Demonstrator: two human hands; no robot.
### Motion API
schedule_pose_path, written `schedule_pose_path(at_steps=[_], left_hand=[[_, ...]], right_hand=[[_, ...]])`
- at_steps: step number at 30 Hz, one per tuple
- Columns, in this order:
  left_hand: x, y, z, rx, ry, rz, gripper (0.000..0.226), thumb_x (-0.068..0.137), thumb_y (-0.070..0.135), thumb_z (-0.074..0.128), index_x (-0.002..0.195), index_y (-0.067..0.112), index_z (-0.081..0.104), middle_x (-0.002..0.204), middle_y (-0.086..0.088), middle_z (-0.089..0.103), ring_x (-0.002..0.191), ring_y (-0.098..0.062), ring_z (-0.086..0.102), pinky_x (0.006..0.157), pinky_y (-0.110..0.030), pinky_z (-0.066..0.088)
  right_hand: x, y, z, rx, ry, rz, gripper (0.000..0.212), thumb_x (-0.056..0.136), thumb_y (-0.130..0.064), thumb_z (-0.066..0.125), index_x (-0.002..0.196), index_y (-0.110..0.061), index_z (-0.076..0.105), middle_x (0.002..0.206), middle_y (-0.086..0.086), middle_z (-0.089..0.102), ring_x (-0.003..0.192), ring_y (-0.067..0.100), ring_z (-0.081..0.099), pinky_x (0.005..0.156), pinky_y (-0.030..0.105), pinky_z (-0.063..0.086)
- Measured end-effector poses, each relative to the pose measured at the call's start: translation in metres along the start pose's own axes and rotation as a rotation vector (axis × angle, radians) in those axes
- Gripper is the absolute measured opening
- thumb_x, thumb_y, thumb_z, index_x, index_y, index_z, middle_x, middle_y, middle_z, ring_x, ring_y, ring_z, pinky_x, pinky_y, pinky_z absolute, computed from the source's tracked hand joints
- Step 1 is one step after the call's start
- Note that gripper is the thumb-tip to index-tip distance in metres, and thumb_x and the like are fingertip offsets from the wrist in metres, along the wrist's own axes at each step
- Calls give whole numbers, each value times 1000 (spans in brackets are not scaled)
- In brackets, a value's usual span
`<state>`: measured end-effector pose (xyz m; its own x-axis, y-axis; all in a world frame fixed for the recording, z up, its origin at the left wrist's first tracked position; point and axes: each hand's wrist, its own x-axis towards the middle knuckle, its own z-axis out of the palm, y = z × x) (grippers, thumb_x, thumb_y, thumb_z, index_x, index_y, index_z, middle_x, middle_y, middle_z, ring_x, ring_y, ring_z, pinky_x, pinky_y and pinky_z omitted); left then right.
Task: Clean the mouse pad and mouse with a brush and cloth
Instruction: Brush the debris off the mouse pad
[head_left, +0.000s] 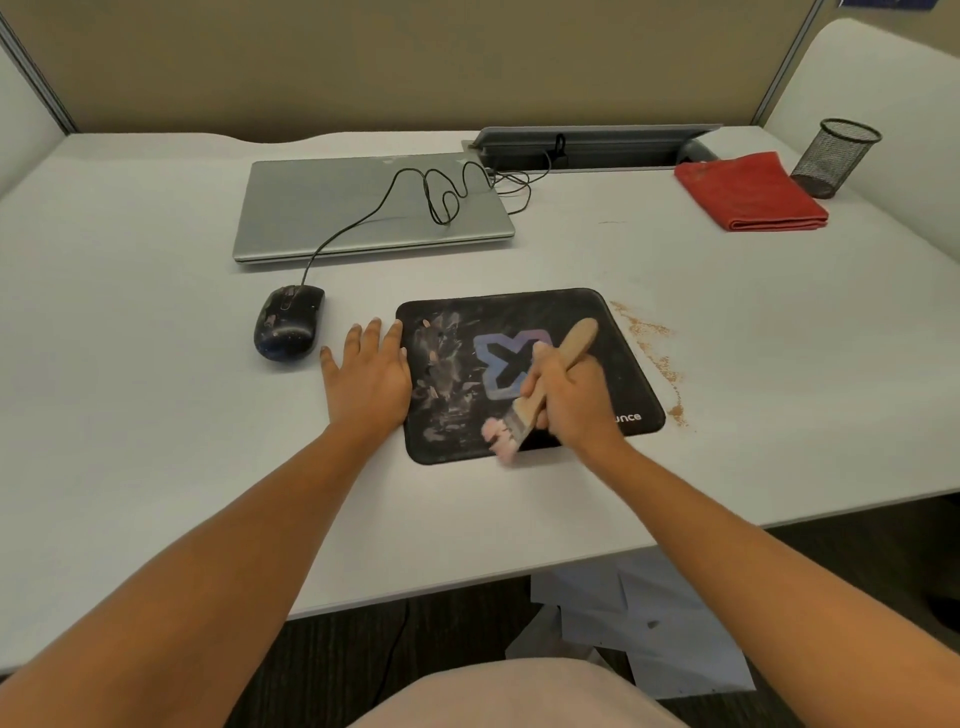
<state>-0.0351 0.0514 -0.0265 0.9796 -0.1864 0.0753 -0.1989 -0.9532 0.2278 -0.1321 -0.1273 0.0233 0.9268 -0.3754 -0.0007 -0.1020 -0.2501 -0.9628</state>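
A black mouse pad (582, 317) with a blue-purple logo lies on the white desk, its left half smeared with pale dust. My right hand (574, 392) grips a wooden-handled brush (574, 340), whose pinkish bristles rest on the pad's front edge. Flat on the desk, fingers spread, my left hand (369, 376) presses against the pad's left edge. A dirty black wired mouse (288, 322) sits left of that hand. Folded at the back right is a red cloth (750, 195).
A shut grey laptop (363, 208) lies behind the mouse with the mouse cable (441, 192) looped over it. Brown crumbs (657, 345) are scattered right of the pad. A black mesh cup (836, 156) stands at the far right. The desk's front edge (467, 582) is near me.
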Motion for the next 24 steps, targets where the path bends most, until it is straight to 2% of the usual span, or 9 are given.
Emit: schedule_pose_path(at_steps=[5, 7, 9, 12, 15, 17, 21, 24], left_hand=[[0, 0, -2, -6, 2, 7, 47, 100, 32, 19, 146, 23, 20, 155, -4, 19, 144, -24, 10, 114, -52, 6], [0, 0, -2, -9, 1, 8, 47, 100, 32, 19, 146, 23, 21, 155, -4, 19, 144, -24, 11, 114, -53, 6], [-1, 0, -1, -7, 0, 6, 47, 100, 33, 19, 146, 23, 21, 155, -4, 19, 144, -24, 11, 114, -53, 6], [0, 0, -1, -3, -6, 5, 47, 100, 33, 18, 146, 23, 20, 155, -4, 18, 144, -23, 10, 114, -52, 6], [-1, -1, -1, -1, -11, 2, 47, 100, 34, 18, 146, 24, 18, 155, -3, 17, 144, -23, 9, 114, -52, 5], [0, -1, -2, 0, -16, 0, 48, 100, 35, 17, 146, 24, 18, 156, -3, 16, 144, -23, 8, 115, -52, 4], [-1, 0, -3, 7, -24, 3, 48, 100, 35, 18, 147, 24, 17, 156, -3, 15, 144, -23, 8, 115, -52, 4], [-1, 1, -3, 3, -20, -1, 47, 100, 34, 18, 146, 24, 18, 156, -3, 16, 144, -23, 8, 115, -52, 5]], right_hand=[[-18, -2, 37, 125, -147, -45, 47, 98, -23, 38, 56, -13, 55, 54, 3, 55, 35, 4, 49, 38, 10, 39], [-14, -3, 34, 140, -136, -16, 47, 98, -27, 39, 57, -13, 56, 48, -1, 55, 34, 5, 49, 37, 11, 39], [-1, -5, 19, 157, -28, 45, 46, 98, -30, 39, 60, -12, 58, 41, -6, 54, 33, 4, 48, 36, 10, 38], [30, -5, -14, 118, 248, 115, 45, 98, -35, 37, 66, -13, 59, 50, -3, 56, 35, 2, 50, 38, 9, 39], [56, 1, -43, -47, 492, 50, 47, 99, -34, 33, 66, -12, 58, 64, 0, 59, 56, 11, 59, 53, 15, 46], [62, 8, -52, -185, 572, 25, 47, 100, -33, 31, 72, -9, 60, 73, 4, 62, 67, 17, 60, 62, 20, 48], [58, 10, -32, -184, 434, 16, 46, 99, -34, 33, 59, -21, 51, 61, -7, 56, 56, 8, 56, 50, 11, 42], [50, 2, -9, -100, 258, 22, 43, 98, -33, 36, 60, -21, 52, 56, -5, 53, 47, 3, 54, 42, 5, 40]])
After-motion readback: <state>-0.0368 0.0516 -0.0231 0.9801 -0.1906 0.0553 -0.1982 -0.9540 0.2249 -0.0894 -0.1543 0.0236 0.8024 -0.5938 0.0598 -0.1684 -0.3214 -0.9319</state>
